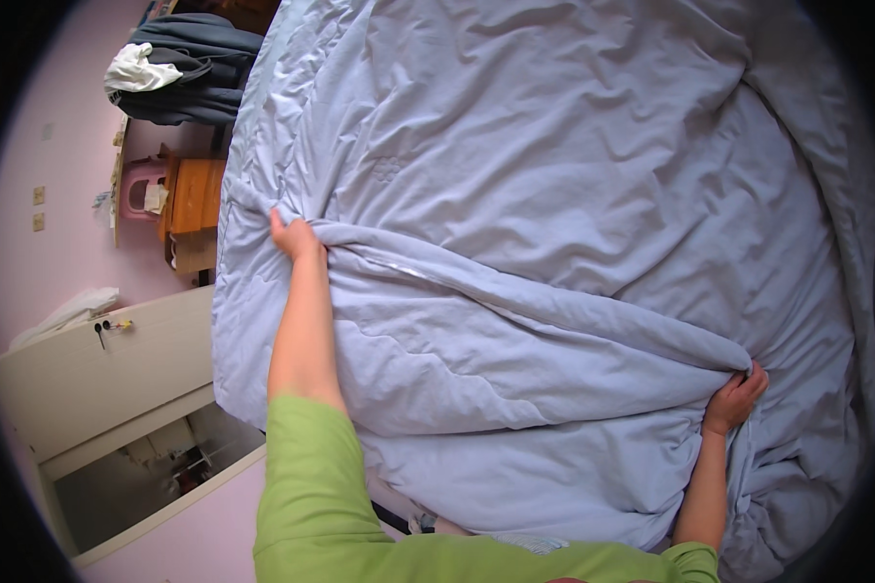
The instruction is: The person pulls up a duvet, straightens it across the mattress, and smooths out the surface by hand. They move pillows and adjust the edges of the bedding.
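Note:
A pale lavender-grey quilt [525, 182] lies wrinkled over a bed and fills most of the view. Toward its left side, my left hand [295, 237] grips a bunched edge of the cloth. At the lower right, my right hand [736, 397] grasps the other end of the same rolled edge. Between both hands the edge runs as a thick, slanting fold [554, 299], with a narrow shiny strip near the left end. Below it a flap with a wavy stitched line hangs toward me. A stitched flower shows above my left hand. My fingertips are partly hidden by fabric.
An open door [117, 372] with keys in its lock stands at left. Beyond the bed are a wooden drawer unit [195, 193], a pink plastic chair or frame [140, 189] and dark clothes [189, 69] with a white cloth on top. A pink wall [65, 240] bounds the left.

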### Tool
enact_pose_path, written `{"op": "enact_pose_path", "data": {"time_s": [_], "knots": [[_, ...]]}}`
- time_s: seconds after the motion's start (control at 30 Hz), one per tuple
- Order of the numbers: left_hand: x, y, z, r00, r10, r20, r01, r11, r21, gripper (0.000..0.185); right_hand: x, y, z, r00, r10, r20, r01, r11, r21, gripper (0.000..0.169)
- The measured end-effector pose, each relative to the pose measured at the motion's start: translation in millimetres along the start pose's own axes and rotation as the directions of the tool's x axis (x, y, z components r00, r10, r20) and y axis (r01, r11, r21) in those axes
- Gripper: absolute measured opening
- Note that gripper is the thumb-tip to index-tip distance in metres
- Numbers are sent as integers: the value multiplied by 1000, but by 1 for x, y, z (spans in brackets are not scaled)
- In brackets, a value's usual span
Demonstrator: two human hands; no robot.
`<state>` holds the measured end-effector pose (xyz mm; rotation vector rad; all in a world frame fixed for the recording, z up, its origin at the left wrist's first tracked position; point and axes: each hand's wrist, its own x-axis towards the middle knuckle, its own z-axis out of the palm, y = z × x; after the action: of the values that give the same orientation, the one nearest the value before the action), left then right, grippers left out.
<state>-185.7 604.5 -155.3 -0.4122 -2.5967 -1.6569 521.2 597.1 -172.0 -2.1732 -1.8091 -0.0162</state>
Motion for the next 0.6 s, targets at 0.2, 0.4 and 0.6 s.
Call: {"op": "enact_pose_path", "data": {"time_s": [0.2, 0.4, 0.6], "knots": [[-7, -1, 1, 908, 240, 344, -295, 948, 117, 61, 0, 0, 0, 1000, -10, -3, 11, 1000, 16, 24], [16, -25, 21, 874, 110, 474, -276, 914, 297, 55, -9, 1, 2, 1000, -14, -21, 13, 999, -32, 26], [36, -54, 4, 824, 223, 520, -299, 952, 65, 50, 2, -21, 39, 998, 51, 30, -46, 987, -153, 32]]}}
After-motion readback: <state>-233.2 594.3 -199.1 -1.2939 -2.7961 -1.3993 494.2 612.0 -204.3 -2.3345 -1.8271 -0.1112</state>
